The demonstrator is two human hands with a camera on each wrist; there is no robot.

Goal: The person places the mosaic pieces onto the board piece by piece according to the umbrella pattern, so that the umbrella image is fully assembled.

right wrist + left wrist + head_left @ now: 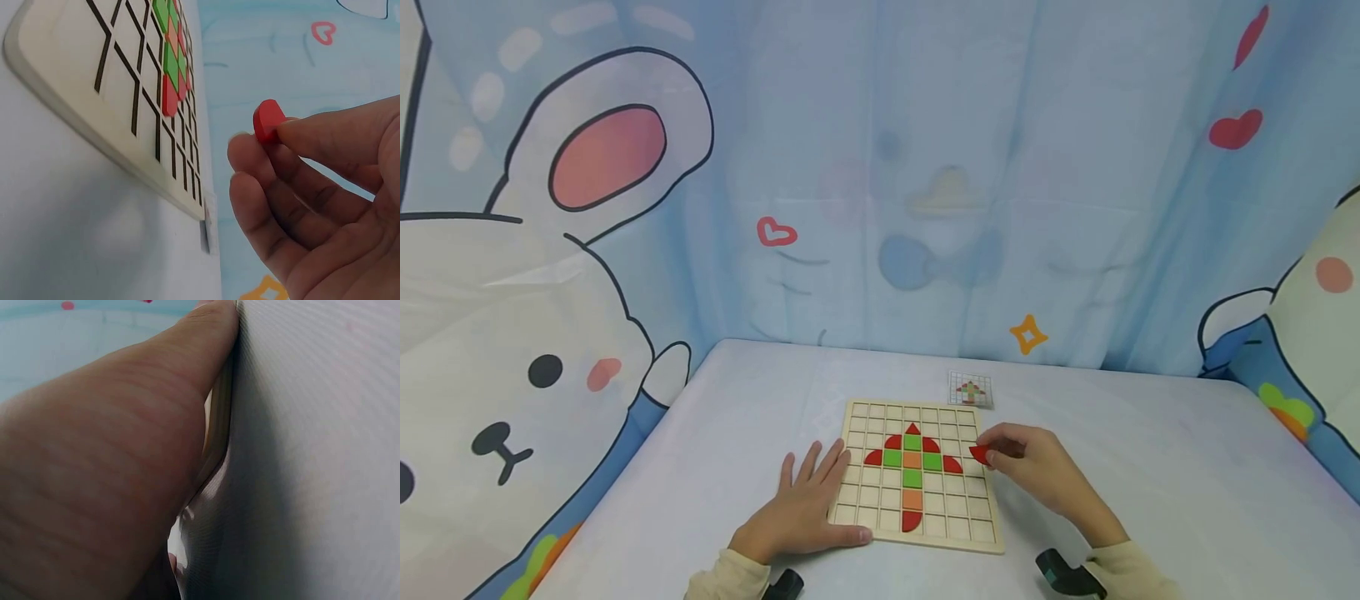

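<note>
A wooden grid board (955, 525) lies on the white table, bearing an arrow-like pattern of red, green and orange pieces. One red quarter-round piece (912, 522) forms the pattern's bottom end. Above the board's right edge, my right hand (1037, 467) pinches another red quarter-round piece (269, 120) between thumb and fingers. My left hand (805, 508) rests with spread fingers at the board's left side, its thumb along the front left corner. In the left wrist view, the thumb (194, 350) lies against the board's edge (220, 412).
Behind the board lies a small pattern card (970, 389) printed with a similar coloured figure on a grid. A blue cartoon curtain (955, 100) hangs at the table's far edge. Dark wrist devices (1070, 575) sit near both sleeves.
</note>
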